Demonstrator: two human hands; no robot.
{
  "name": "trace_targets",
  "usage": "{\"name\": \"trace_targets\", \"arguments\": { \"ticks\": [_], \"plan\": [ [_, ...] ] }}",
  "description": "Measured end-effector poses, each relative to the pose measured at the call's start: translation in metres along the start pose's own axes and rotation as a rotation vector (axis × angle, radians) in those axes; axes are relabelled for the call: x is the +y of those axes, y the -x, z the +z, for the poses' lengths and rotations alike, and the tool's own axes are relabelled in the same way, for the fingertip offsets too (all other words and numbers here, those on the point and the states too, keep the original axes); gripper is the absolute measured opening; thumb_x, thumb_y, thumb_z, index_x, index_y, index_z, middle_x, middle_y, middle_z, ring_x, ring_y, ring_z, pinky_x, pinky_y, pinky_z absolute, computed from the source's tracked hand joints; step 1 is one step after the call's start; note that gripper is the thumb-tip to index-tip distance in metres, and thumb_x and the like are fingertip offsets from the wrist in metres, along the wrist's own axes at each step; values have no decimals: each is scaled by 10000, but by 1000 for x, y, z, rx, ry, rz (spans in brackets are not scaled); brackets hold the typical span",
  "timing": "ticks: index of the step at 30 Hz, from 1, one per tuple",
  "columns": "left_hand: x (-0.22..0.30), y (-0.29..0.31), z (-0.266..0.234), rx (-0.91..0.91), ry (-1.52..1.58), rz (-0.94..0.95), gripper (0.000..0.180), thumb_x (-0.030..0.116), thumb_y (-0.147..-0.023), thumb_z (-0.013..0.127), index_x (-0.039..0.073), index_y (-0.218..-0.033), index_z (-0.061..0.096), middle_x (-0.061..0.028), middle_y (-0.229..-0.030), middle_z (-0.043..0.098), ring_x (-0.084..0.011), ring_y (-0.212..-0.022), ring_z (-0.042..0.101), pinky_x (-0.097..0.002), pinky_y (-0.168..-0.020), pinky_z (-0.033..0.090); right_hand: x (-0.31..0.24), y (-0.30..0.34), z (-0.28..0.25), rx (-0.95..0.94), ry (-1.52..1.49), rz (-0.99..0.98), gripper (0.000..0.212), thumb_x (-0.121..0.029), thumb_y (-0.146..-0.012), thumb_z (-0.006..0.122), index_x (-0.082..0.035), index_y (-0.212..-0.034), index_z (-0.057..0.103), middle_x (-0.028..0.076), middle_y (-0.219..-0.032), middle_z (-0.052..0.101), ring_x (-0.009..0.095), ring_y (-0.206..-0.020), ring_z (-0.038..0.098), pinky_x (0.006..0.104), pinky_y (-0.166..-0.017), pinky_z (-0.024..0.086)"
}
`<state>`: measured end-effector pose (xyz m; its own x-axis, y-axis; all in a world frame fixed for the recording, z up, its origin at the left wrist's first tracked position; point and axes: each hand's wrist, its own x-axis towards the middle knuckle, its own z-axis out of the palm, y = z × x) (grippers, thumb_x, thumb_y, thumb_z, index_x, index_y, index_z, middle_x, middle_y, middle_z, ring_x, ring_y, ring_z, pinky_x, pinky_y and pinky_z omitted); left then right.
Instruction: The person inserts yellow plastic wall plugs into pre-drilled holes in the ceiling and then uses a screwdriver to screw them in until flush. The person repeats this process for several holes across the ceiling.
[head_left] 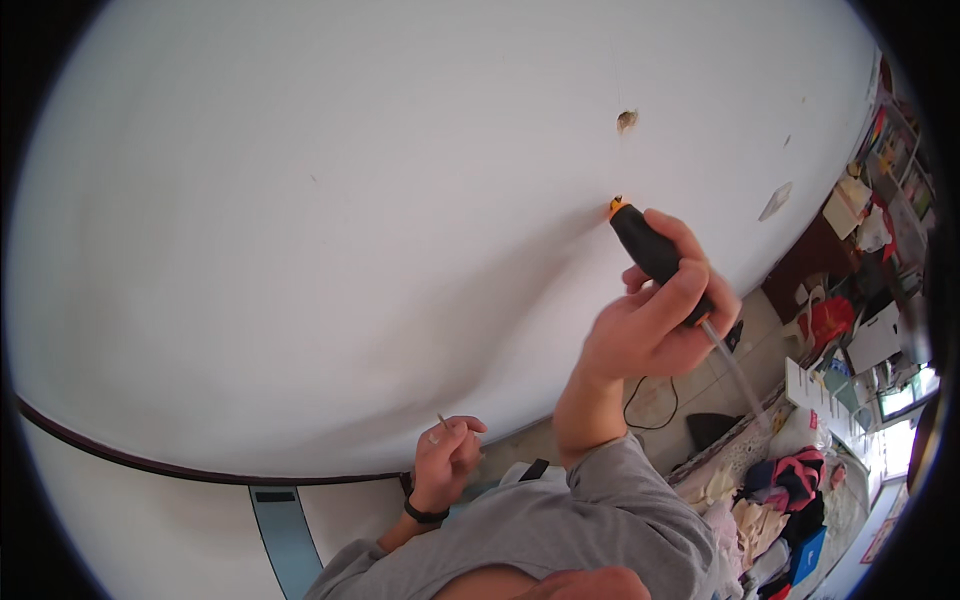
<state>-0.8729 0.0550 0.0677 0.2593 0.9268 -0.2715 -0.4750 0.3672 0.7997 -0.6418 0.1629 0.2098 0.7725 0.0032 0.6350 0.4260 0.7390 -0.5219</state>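
Note:
My right hand (655,310) is closed around a screwdriver (645,243) with a black and orange handle. The orange butt of the handle points at the white wall (400,170) and meets a small dark spot there, perhaps a hole; I cannot tell whether they touch. Its metal shaft (735,370) sticks out backwards from my fist, away from the wall. Lower down and to the left, my left hand (447,465) pinches a small thin piece (443,421), too small to name. A black band (425,513) circles that wrist.
Above the screwdriver, a rough hole (627,121) breaks the wall. A white plate (775,201) sits farther right. Clothes (765,520) lie heaped at lower right, near a cable (655,425) on the tiled floor. Cluttered shelves (895,165) stand at far right.

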Motion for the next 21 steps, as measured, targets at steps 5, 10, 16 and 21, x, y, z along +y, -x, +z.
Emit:
{"name": "trace_targets", "arguments": {
  "ticks": [5,10,16,21],
  "plan": [
    [0,0,-3,-23,-2,3,303,203,-1040,563,-99,-1070,564,61,-629,358,-61,-551,320,-252,-557,303,-3,-2,-1,185,-150,-28,133,-125,-1066,449,-23,-1021,375,265,-934,731,164,-566,614,211,-442,445],
    [3,-3,2,-35,-1,14,302,199,-1037,565,-103,-1065,560,56,-626,350,-63,-551,315,-251,-557,298,-2,-5,4,154,-108,19,132,-121,-1063,440,-19,-1010,374,258,-933,733,171,-566,624,210,-437,452],
    [-7,0,-4,-1,-52,37,332,244,-1041,563,-87,-1049,588,59,-607,314,-76,-519,290,-281,-482,236,2,-3,1,-13,-20,3,138,-114,-1061,441,-13,-1012,360,244,-907,734,224,-609,691,215,-426,447],
    [-6,-2,-4,-32,-53,32,340,246,-1043,559,-93,-1057,580,59,-605,321,-78,-518,292,-279,-481,243,-4,-6,-3,169,-158,5,165,-148,-1073,463,-31,-1019,358,229,-922,744,134,-576,606,211,-445,445]
  ]
}}
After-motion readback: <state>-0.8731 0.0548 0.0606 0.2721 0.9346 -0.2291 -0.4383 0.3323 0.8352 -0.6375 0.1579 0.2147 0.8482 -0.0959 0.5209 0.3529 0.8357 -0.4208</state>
